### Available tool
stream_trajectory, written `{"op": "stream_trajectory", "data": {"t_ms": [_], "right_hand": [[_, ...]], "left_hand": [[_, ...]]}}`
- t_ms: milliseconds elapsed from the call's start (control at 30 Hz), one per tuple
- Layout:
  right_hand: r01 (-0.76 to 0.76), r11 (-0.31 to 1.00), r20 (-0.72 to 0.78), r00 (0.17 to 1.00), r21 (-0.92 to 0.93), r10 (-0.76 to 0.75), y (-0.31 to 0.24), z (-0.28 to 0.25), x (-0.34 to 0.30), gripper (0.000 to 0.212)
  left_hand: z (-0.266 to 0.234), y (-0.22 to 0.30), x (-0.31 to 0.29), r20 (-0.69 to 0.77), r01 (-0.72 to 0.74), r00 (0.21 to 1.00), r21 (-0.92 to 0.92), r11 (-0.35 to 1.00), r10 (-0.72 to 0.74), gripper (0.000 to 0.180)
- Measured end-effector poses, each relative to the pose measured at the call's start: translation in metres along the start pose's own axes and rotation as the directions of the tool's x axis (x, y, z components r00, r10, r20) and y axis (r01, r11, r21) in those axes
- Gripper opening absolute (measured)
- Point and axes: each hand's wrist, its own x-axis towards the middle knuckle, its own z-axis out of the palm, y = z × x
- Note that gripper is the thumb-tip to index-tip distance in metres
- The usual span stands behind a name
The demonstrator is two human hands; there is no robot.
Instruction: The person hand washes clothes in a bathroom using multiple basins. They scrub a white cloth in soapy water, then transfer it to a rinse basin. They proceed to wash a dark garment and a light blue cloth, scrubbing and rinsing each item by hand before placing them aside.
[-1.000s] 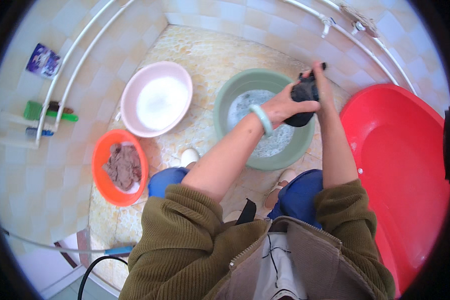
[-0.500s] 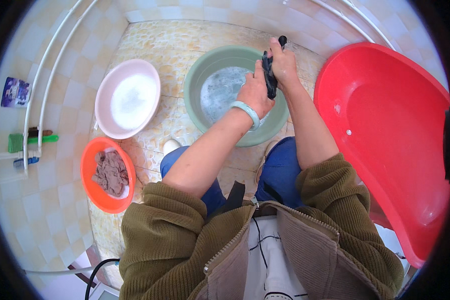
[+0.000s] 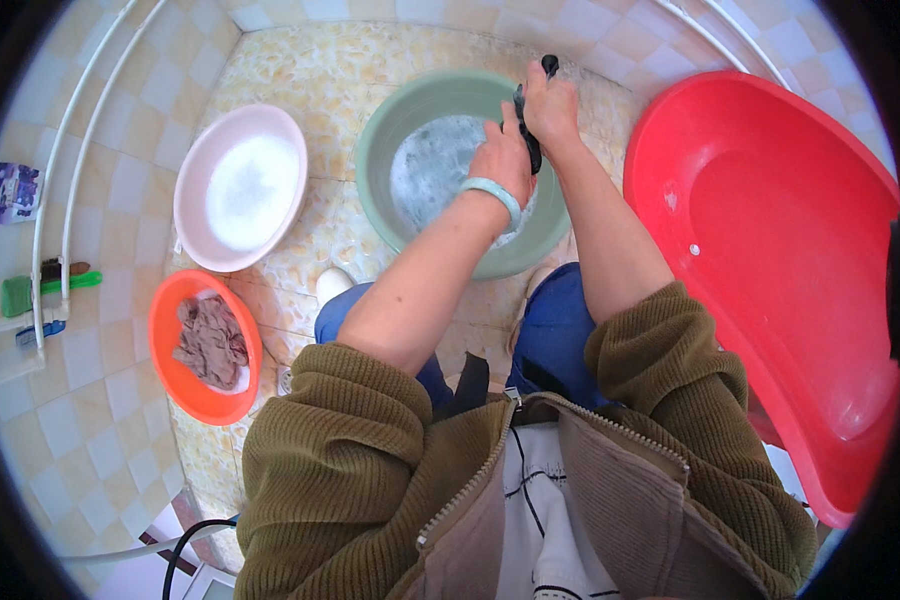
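A twisted, dark black cloth (image 3: 531, 150) is gripped in both fists above the right side of a green basin (image 3: 373, 190). What kind of garment it is, I cannot tell. My left hand (image 3: 503, 163), with a pale bangle (image 3: 491, 189) at its wrist, is closed round the lower part. Higher up and to the right, my right hand (image 3: 553, 108) clenches the other part, and a black end pokes out past its fingers. Cloudy, sudsy water (image 3: 432, 175) lies in the basin under my hands.
Left of the green basin stands a pink basin (image 3: 192, 205) with white foam. Nearer is an orange basin (image 3: 160, 340) holding a crumpled brown cloth (image 3: 210, 342). A large red tub (image 3: 770, 220) fills the right side. Brushes (image 3: 65, 283) hang by white pipes (image 3: 78, 180) on the left wall.
The view has shifted slightly, so the basins sit a little higher and further left. Both hands still clench the black cloth over the green basin.
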Motion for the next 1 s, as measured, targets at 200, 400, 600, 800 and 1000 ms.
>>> {"op": "stream_trajectory", "data": {"t_ms": [200, 400, 600, 800, 1000], "right_hand": [[-0.110, 0.923, 0.217, 0.976, 0.369, 0.030, -0.002, -0.017, 0.005, 0.051], [0.084, 0.557, -0.043, 0.995, 0.826, -0.087, -0.039, -0.044, -0.001, 0.061], [-0.090, 0.762, 0.384, 0.898, 0.641, -0.217, -0.036, -0.067, -0.010, 0.034], [-0.096, 0.924, 0.422, 0.903, 0.370, -0.075, -0.029, -0.065, -0.015, 0.047], [0.002, 0.999, 0.373, 0.928, -0.036, 0.012, -0.009, -0.037, -0.014, 0.050]], "left_hand": [[-0.013, -0.001, 0.007, -0.001, -0.055, 0.998, -0.222, 0.973, 0.056, 0.088], [-0.057, 0.030, -0.013, -0.100, -0.190, 0.981, -0.386, 0.903, 0.164, 0.093], [-0.051, 0.013, -0.017, -0.075, -0.264, 0.964, -0.213, 0.941, 0.254, 0.093], [-0.048, 0.022, -0.023, 0.017, -0.251, 0.968, 0.090, 0.964, 0.250, 0.090], [-0.030, 0.018, -0.023, 0.132, -0.187, 0.979, 0.275, 0.943, 0.156, 0.085]]}}
